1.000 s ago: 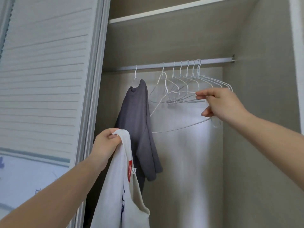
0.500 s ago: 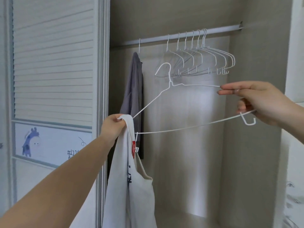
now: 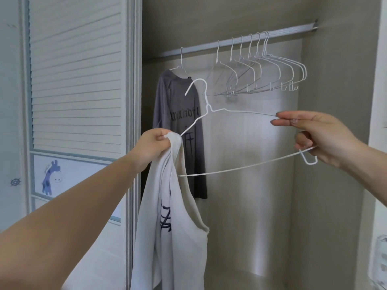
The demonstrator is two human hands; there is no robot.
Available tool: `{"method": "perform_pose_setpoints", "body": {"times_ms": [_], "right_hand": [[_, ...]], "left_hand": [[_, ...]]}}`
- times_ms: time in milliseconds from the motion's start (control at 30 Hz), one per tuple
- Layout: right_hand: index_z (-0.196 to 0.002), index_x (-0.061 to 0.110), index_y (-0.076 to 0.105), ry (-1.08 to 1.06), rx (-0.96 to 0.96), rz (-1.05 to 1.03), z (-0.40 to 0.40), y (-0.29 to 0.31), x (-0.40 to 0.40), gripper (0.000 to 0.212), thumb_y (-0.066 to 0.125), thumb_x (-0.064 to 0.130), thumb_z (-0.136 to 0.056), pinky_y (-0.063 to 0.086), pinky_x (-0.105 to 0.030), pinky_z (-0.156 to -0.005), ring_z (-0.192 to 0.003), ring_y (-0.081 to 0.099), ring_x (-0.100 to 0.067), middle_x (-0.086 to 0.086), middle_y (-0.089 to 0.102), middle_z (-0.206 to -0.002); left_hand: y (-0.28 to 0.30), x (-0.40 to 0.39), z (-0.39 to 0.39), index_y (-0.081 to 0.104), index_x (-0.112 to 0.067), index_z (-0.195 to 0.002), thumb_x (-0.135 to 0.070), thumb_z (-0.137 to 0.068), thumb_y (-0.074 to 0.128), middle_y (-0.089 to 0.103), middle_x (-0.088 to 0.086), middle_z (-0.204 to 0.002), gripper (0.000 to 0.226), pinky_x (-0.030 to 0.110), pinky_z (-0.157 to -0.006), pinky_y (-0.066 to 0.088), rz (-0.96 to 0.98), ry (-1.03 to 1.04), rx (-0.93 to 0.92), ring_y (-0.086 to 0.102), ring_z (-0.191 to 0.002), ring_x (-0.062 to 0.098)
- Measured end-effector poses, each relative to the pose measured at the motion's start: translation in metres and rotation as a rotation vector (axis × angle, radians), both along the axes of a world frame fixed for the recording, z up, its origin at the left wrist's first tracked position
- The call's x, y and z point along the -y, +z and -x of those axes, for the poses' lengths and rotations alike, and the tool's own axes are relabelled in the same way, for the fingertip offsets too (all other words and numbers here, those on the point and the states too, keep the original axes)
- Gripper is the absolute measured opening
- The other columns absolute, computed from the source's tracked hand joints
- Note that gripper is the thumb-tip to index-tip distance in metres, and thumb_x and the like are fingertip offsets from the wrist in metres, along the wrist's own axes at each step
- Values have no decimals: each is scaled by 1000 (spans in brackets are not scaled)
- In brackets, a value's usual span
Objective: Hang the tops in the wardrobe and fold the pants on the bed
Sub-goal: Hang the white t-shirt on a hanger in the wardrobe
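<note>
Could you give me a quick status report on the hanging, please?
Left hand grips white top at shoulder. Right hand pinches loose white hanger, off the rail. Hanger's left end at the top. Nothing in the way.

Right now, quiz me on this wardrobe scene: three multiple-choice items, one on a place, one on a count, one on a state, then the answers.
1. Where does the grey top hang?
A. On the rail, left of the empty hangers
B. At the rail's far right end
C. From the louvred door

2. How many tops are already on the rail?
A. None
B. One
C. Three

3. What is the state of the white hanger in the right hand?
A. Hooked on the rail
B. Off the rail, one end going into the white top
C. Carrying the grey top

Answers:
1. A, it hangs at the left end of the rail, with the bare hangers bunched to its right.
2. B, only the grey top hangs there; the white top is gripped by the left hand.
3. B, its hook is free in the air and its left end disappears behind the white fabric.
</note>
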State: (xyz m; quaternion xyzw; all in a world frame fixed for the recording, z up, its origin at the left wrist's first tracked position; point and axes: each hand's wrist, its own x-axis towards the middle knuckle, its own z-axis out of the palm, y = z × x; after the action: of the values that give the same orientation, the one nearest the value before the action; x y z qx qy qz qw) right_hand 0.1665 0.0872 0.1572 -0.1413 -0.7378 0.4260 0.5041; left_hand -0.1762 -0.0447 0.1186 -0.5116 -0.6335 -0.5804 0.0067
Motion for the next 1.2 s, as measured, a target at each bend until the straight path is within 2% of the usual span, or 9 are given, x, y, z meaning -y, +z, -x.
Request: {"method": "perform_pose_setpoints", "body": {"times_ms": [233, 400, 533, 633, 733, 833, 967, 1067, 1200], "right_hand": [[-99, 23, 69, 65, 22, 3, 18, -12, -1, 39, 37, 2, -95, 45, -15, -44, -34, 33, -6, 8, 73, -100], [-100, 25, 68, 75, 93, -75, 22, -22, 1, 38, 39, 2, -98, 56, -23, -59, -53, 58, -7, 4, 70, -111], [-111, 20, 70, -531, 367, -841, 18, -19, -8, 28, 54, 5, -93, 30, -33, -108, -125, 48, -23, -5, 53, -135], [-109, 12, 72, -827, 337, -1276, 21, -32, -4, 29, 69, 9, -80, 26, -59, -108, -130, 45, -36, -13, 54, -134], [-104, 13, 73, -816, 390, -1526, 38, -56, 12, 36, 77, 13, -69, 28, -64, -103, -122, 54, -33, -10, 61, -128], [-110, 10, 71, -338, 375, -1348, 61, -82, 38, 31, 68, 13, -79, 49, -47, -92, -104, 65, -25, -5, 67, -119], [-138, 33, 43, 97, 828, -970, 87, -114, 61, 47, 42, 49, -93, 38, -20, -74, -78, 48, 12, 11, 58, -120], [-134, 48, 24, 151, 1046, -788, 91, -134, 53, 61, 45, 70, -81, 37, -20, -69, -75, 46, 11, 5, 55, -125], [-128, 40, 25, 15, 960, -694, 69, -143, 21, 68, 59, 64, -76, 38, -20, -57, -63, 53, -2, 7, 57, -75]], "left_hand": [[27, -12, -25, 65, -30, -91, -17, -89, 61, 68, -17, -75, 14, 11, -59, 47, -115, -47, -37, 64, -68, -4], [24, -13, -33, 63, -38, -102, -15, -93, 55, 65, -31, -82, 25, 4, -65, 47, -214, -57, -91, 60, -78, -14], [23, -19, -39, 67, -33, -101, -13, -93, 53, 60, -29, -94, 26, 2, -71, 40, -213, -44, -152, 53, -82, -23], [24, -23, -39, 66, -31, -103, -13, -94, 52, 59, -26, -95, 25, 3, -70, 40, -206, -31, -180, 53, -80, -21], [25, -25, -38, 66, -31, -104, -13, -94, 52, 58, -25, -96, 25, -1, -67, 40, -211, -6, -188, 54, -83, -15], [27, -28, -42, 66, -28, -104, -11, -94, 51, 59, -23, -96, 24, -1, -68, 40, -235, -10, -196, 54, -84, -15], [28, -30, -47, 64, -29, -103, -12, -95, 50, 57, -27, -96, 23, -4, -68, 38, -237, 6, -222, 52, -83, -21], [26, -26, -42, 63, -29, -102, -15, -95, 49, 57, -27, -95, 21, 5, -72, 40, -251, 37, -219, 53, -86, -15], [23, -11, -15, 61, -30, -102, -17, -95, 47, 59, -15, -99, 20, 14, -74, 39, -280, 127, -190, 53, -87, 1]]}}
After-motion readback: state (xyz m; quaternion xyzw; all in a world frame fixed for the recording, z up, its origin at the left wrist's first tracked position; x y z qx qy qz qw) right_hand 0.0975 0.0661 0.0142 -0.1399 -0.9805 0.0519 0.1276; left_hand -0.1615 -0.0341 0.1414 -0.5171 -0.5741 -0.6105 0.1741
